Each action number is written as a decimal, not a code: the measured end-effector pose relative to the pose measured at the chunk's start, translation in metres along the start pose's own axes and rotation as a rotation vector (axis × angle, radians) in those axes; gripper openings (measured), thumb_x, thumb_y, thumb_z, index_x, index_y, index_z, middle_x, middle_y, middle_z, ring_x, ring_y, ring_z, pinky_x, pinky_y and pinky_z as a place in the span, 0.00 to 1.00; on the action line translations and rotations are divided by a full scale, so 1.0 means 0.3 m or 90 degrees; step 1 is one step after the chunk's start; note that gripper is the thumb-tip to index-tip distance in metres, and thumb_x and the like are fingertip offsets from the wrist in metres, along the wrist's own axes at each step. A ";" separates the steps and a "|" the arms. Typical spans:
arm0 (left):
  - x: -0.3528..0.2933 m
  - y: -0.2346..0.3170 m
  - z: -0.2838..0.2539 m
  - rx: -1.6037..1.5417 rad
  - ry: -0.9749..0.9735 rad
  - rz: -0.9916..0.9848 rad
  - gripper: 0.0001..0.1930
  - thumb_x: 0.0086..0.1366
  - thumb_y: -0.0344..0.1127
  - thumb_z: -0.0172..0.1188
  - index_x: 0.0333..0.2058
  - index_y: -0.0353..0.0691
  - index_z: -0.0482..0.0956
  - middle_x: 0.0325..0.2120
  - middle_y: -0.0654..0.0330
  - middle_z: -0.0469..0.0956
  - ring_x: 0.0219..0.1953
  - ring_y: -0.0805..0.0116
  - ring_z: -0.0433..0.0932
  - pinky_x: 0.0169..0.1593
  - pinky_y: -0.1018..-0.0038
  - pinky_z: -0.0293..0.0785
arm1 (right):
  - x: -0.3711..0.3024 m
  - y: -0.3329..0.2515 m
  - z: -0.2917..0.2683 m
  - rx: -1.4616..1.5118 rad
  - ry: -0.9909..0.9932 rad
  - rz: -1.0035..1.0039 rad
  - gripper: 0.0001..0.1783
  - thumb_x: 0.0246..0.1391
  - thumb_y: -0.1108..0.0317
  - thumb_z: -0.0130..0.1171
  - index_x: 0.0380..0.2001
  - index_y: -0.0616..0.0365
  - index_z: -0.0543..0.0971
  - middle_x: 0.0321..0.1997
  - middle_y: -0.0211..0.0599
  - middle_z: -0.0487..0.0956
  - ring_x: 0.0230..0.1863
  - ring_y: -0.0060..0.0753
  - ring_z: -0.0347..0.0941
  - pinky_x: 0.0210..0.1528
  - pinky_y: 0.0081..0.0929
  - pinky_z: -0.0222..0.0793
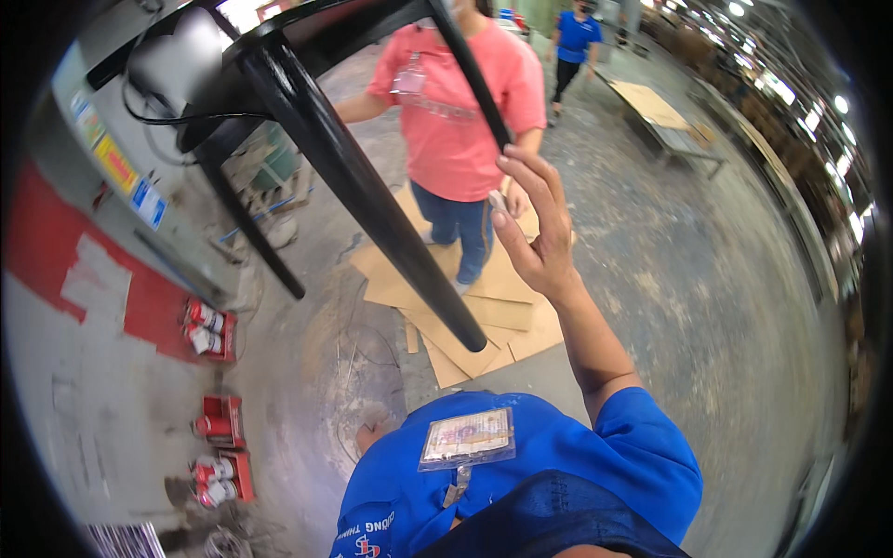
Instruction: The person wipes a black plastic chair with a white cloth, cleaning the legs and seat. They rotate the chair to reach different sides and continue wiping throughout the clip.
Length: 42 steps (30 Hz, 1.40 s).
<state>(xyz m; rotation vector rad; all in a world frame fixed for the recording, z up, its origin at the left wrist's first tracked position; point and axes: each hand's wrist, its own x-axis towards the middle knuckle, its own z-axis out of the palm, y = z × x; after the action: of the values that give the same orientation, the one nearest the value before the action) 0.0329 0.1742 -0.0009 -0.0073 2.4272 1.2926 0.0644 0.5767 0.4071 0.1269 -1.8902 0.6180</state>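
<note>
A glossy black chair (358, 177) hangs tilted in front of me at the upper left, its tapered legs pointing down. My right hand (541, 223) is raised at the lower end of its far right leg, fingertips at or very near the leg. Its fingers are apart and slightly curved. Something small and whitish shows near the thumb; whether it is a fingertip cover or a loose piece is unclear. Low beside my left side, only a bit of my left hand (370, 435) shows, its fingers mostly hidden. What holds the chair up is not visible.
A person in a pink shirt (456, 139) stands behind the chair on flattened cardboard (544, 335). Red holders with canisters (209, 330) line the left wall. Farther back are a person in blue (577, 37) and a low table (651, 104). Thin cables lie on the floor.
</note>
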 end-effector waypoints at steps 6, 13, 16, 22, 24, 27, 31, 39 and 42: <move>0.015 -0.036 0.130 0.073 0.148 -0.050 0.17 0.58 0.39 0.57 0.39 0.29 0.79 0.33 0.41 0.80 0.40 0.44 0.79 0.43 0.61 0.73 | 0.349 -0.022 0.271 0.018 0.028 -0.347 0.32 0.43 0.69 0.63 0.55 0.55 0.71 0.63 0.44 0.65 0.61 0.48 0.62 0.60 0.44 0.58; -0.088 -0.056 0.213 -0.019 0.308 -0.099 0.18 0.57 0.41 0.60 0.37 0.28 0.79 0.32 0.40 0.80 0.39 0.45 0.79 0.41 0.60 0.72 | 0.507 0.024 0.593 -0.204 0.029 -0.551 0.39 0.46 0.63 0.60 0.63 0.36 0.60 0.69 0.25 0.57 0.68 0.34 0.52 0.66 0.46 0.46; -0.158 -0.087 0.254 -0.064 0.392 -0.170 0.19 0.57 0.41 0.60 0.37 0.28 0.79 0.32 0.41 0.80 0.38 0.45 0.80 0.41 0.60 0.72 | 0.458 0.094 0.606 -0.242 0.049 -0.483 0.40 0.45 0.63 0.63 0.63 0.33 0.61 0.69 0.22 0.57 0.67 0.31 0.53 0.66 0.43 0.41; -0.280 -0.150 0.348 -0.080 0.521 -0.343 0.21 0.57 0.42 0.61 0.38 0.26 0.78 0.30 0.41 0.80 0.37 0.46 0.80 0.40 0.59 0.72 | 0.440 0.354 0.474 -0.308 0.103 -0.398 0.35 0.46 0.63 0.61 0.61 0.35 0.66 0.67 0.29 0.60 0.66 0.35 0.54 0.66 0.47 0.41; -0.302 -0.131 0.365 -0.118 0.508 -0.345 0.21 0.57 0.42 0.61 0.38 0.25 0.78 0.30 0.41 0.80 0.37 0.46 0.80 0.40 0.60 0.72 | 0.445 0.414 0.441 -0.218 0.108 -0.385 0.35 0.47 0.64 0.62 0.62 0.45 0.65 0.66 0.38 0.61 0.66 0.45 0.55 0.65 0.46 0.46; -0.314 -0.060 0.364 -0.083 0.438 -0.332 0.20 0.57 0.41 0.60 0.39 0.25 0.78 0.32 0.42 0.81 0.37 0.48 0.81 0.39 0.61 0.73 | 0.449 0.441 0.429 -0.039 0.147 -0.360 0.36 0.47 0.67 0.63 0.61 0.56 0.65 0.66 0.49 0.61 0.66 0.55 0.55 0.64 0.43 0.54; -0.299 0.029 0.366 -0.074 0.418 -0.186 0.18 0.59 0.38 0.57 0.41 0.26 0.77 0.37 0.46 0.81 0.40 0.53 0.80 0.40 0.64 0.74 | 0.454 0.401 0.422 0.071 0.219 -0.365 0.22 0.44 0.64 0.67 0.45 0.54 0.76 0.45 0.33 0.75 0.52 0.42 0.68 0.58 0.41 0.59; -0.274 0.155 0.374 -0.659 0.470 -0.090 0.18 0.61 0.35 0.57 0.48 0.33 0.75 0.42 0.56 0.79 0.41 0.60 0.79 0.45 0.68 0.74 | 0.455 0.302 0.365 -0.009 0.140 -0.534 0.22 0.32 0.61 0.72 0.34 0.53 0.78 0.33 0.26 0.75 0.34 0.32 0.73 0.35 0.26 0.70; -0.262 0.303 0.228 -0.826 0.346 -0.087 0.20 0.59 0.34 0.59 0.50 0.34 0.73 0.44 0.56 0.77 0.45 0.60 0.77 0.49 0.66 0.73 | 0.435 0.274 0.374 0.052 0.188 -0.561 0.22 0.32 0.63 0.72 0.35 0.53 0.78 0.33 0.26 0.75 0.35 0.32 0.73 0.37 0.27 0.71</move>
<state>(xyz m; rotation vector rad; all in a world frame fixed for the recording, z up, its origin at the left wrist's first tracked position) 0.1118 0.2673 0.0640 -0.9274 1.3942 2.7541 -0.1127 0.6201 0.4637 0.8227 -1.3357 0.0908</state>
